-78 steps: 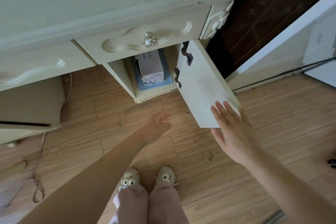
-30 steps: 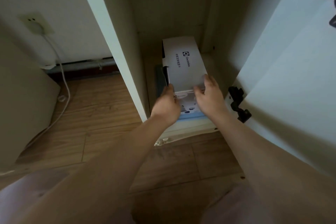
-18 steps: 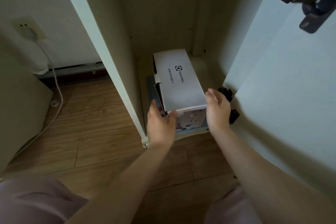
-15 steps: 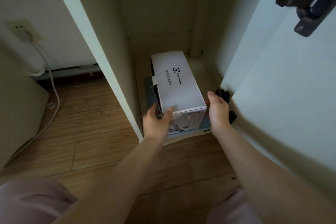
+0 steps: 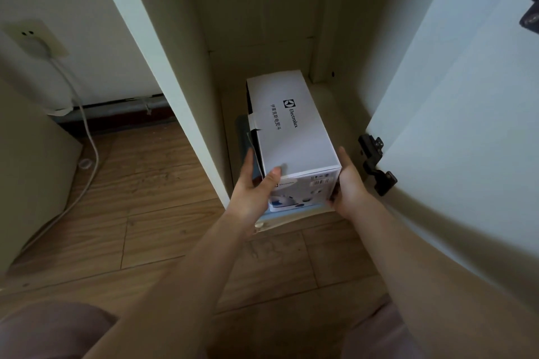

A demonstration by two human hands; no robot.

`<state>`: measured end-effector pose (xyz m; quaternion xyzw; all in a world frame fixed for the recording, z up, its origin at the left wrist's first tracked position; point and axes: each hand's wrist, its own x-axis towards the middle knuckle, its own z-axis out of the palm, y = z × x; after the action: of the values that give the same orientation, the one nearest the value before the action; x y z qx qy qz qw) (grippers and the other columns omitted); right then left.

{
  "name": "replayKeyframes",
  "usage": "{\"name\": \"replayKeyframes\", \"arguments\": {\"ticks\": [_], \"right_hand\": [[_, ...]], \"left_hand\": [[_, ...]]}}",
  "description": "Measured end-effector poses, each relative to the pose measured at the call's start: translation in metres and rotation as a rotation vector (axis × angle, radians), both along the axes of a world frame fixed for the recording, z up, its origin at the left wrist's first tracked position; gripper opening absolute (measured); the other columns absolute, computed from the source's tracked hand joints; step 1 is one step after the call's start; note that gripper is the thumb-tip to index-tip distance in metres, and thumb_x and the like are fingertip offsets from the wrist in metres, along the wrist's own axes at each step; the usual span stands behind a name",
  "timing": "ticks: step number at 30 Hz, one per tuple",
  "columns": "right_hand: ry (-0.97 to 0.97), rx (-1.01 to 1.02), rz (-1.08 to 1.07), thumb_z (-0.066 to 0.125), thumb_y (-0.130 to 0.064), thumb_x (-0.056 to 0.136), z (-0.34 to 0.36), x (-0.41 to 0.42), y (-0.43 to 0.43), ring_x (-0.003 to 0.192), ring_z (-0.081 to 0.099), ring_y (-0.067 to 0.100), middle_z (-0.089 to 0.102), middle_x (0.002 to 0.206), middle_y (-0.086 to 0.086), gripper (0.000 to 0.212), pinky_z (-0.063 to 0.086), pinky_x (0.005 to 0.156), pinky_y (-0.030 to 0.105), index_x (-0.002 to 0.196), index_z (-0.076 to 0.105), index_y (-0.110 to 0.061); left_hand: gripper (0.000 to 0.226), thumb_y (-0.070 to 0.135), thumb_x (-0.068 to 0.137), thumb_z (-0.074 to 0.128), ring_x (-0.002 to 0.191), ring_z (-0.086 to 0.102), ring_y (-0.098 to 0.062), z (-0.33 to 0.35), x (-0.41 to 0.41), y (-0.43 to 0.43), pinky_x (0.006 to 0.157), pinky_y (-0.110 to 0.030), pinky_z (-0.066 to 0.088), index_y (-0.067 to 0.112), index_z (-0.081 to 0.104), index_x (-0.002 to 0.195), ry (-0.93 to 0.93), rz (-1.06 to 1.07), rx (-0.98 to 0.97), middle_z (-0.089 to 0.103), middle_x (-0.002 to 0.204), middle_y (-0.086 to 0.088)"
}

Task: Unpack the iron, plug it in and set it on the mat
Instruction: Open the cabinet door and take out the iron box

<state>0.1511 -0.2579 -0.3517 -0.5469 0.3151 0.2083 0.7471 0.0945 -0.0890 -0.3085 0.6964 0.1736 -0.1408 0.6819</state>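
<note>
A white cardboard iron box with dark lettering on top lies lengthwise in the low cabinet compartment, on a flat blue thing that may be the mat. My left hand grips the box's near left corner, thumb on its top. My right hand clasps the near right side, fingers curled under the lower edge. The iron itself is hidden inside the box.
The open cabinet door stands close on the right, with dark hinges. The cabinet's side panel rises on the left. A wall socket with a white plug and cable is at far left. Wooden floor below.
I crouched from standing and reached into the cabinet. Both hands moved from the box's front to its two sides, and the box has slid slightly toward me.
</note>
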Motion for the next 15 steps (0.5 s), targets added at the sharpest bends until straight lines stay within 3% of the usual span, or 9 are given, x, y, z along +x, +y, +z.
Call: {"name": "replayKeyframes", "arguments": {"ticks": [2, 5, 8, 10, 11, 13, 15], "right_hand": [[-0.018, -0.002, 0.02, 0.034, -0.06, 0.091, -0.004, -0.003, 0.003, 0.076, 0.063, 0.021, 0.073, 0.059, 0.0, 0.049, 0.052, 0.068, 0.034, 0.09, 0.066, -0.022], [-0.05, -0.063, 0.039, 0.038, -0.06, 0.09, -0.011, -0.01, 0.006, 0.098, 0.065, 0.026, 0.073, 0.096, 0.004, 0.047, 0.048, 0.098, 0.044, 0.107, 0.066, -0.025], [-0.042, -0.114, 0.071, 0.04, -0.059, 0.089, -0.015, -0.021, 0.003, 0.108, 0.06, 0.027, 0.068, 0.107, 0.004, 0.038, 0.043, 0.103, 0.047, 0.101, 0.064, -0.032], [-0.026, -0.132, 0.086, 0.041, -0.055, 0.091, -0.013, -0.028, 0.001, 0.107, 0.058, 0.029, 0.066, 0.105, 0.004, 0.035, 0.042, 0.102, 0.046, 0.1, 0.063, -0.029], [-0.014, -0.131, 0.091, 0.041, -0.051, 0.092, -0.012, -0.031, 0.0, 0.103, 0.059, 0.03, 0.066, 0.1, 0.005, 0.034, 0.042, 0.099, 0.044, 0.096, 0.064, -0.026], [0.003, -0.113, 0.091, 0.042, -0.044, 0.093, -0.007, -0.036, -0.001, 0.094, 0.061, 0.031, 0.068, 0.097, 0.009, 0.034, 0.045, 0.093, 0.043, 0.084, 0.066, -0.021], [-0.004, -0.069, 0.111, 0.043, -0.044, 0.093, -0.004, -0.041, -0.002, 0.101, 0.063, 0.033, 0.069, 0.108, 0.012, 0.037, 0.045, 0.097, 0.045, 0.092, 0.069, -0.018]], "left_hand": [[0.066, 0.03, 0.093, 0.05, 0.093, 0.054, -0.004, 0.001, -0.003, -0.001, 0.093, -0.033, 0.043, 0.042, 0.013, 0.145, -0.032, 0.0, -0.016, 0.043, 0.137, 0.004], [0.062, 0.028, 0.095, 0.048, 0.094, 0.053, -0.005, 0.001, -0.009, -0.001, 0.088, -0.03, 0.043, 0.043, 0.014, 0.145, -0.033, 0.014, -0.041, 0.043, 0.137, 0.005], [0.061, 0.028, 0.095, 0.047, 0.089, 0.056, -0.002, 0.002, -0.019, -0.002, 0.073, -0.017, 0.051, 0.043, 0.015, 0.145, -0.011, 0.018, -0.032, 0.045, 0.134, 0.007], [0.059, 0.025, 0.096, 0.045, 0.079, 0.055, 0.001, 0.004, -0.027, -0.006, 0.057, -0.011, 0.052, 0.041, 0.016, 0.145, 0.004, 0.019, -0.023, 0.045, 0.128, 0.009], [0.059, 0.024, 0.097, 0.045, 0.079, 0.054, 0.002, 0.003, -0.032, -0.008, 0.056, -0.009, 0.052, 0.039, 0.015, 0.145, 0.011, 0.018, -0.019, 0.044, 0.127, 0.009], [0.061, 0.023, 0.096, 0.045, 0.085, 0.055, -0.001, 0.0, -0.041, -0.012, 0.066, -0.012, 0.053, 0.037, 0.013, 0.146, 0.012, 0.019, -0.008, 0.041, 0.132, 0.008], [0.064, 0.025, 0.095, 0.047, 0.105, 0.056, -0.01, -0.001, -0.05, -0.014, 0.089, -0.028, 0.053, 0.039, 0.011, 0.146, 0.006, 0.028, 0.007, 0.038, 0.142, 0.003]]}}
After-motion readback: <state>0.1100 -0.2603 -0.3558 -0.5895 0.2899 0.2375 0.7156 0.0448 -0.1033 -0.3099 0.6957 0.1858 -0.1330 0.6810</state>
